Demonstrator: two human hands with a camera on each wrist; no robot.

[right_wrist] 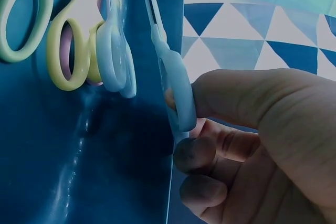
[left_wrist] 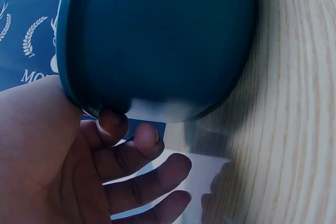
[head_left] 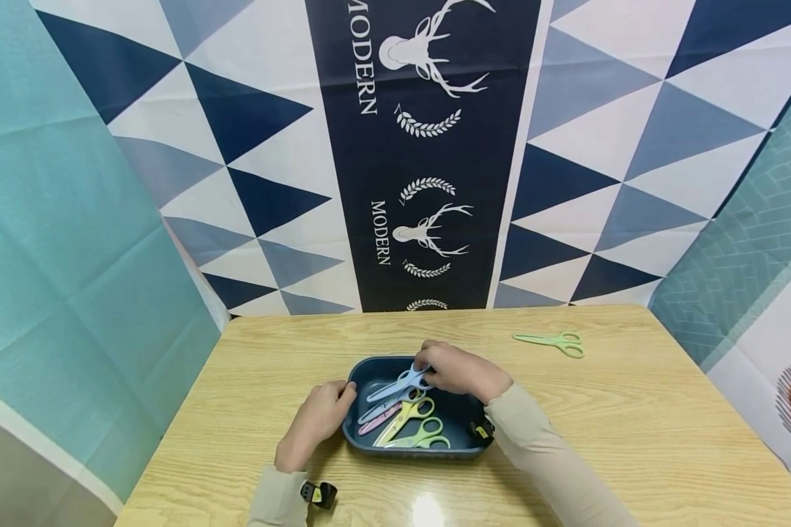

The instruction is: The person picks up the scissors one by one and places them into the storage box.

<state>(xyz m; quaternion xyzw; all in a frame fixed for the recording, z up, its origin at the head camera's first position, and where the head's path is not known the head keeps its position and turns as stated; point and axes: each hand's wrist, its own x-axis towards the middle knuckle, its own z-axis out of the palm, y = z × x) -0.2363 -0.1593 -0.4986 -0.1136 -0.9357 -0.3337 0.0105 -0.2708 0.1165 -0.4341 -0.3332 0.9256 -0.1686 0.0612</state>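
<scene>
My right hand (head_left: 453, 366) pinches the handle of a pair of light blue scissors (right_wrist: 181, 90) over the far side of a dark blue tub (head_left: 468, 410). My left hand (head_left: 323, 410) grips the tub's left rim, thumb at the edge and fingers outside, as the left wrist view shows. Within the tub lie a second pair of blue scissors (right_wrist: 112, 56), pink-bladed scissors (head_left: 377, 421), yellow scissors (head_left: 409, 414) and green scissors (head_left: 425, 437), side by side with handles toward the right. In the right wrist view the held scissors hang apart from the others.
Another pair of green scissors (head_left: 554, 340) lies on the wooden table (head_left: 619, 424) at the back right. Behind the table hangs a patterned cloth (head_left: 428, 161) with deer heads and triangles.
</scene>
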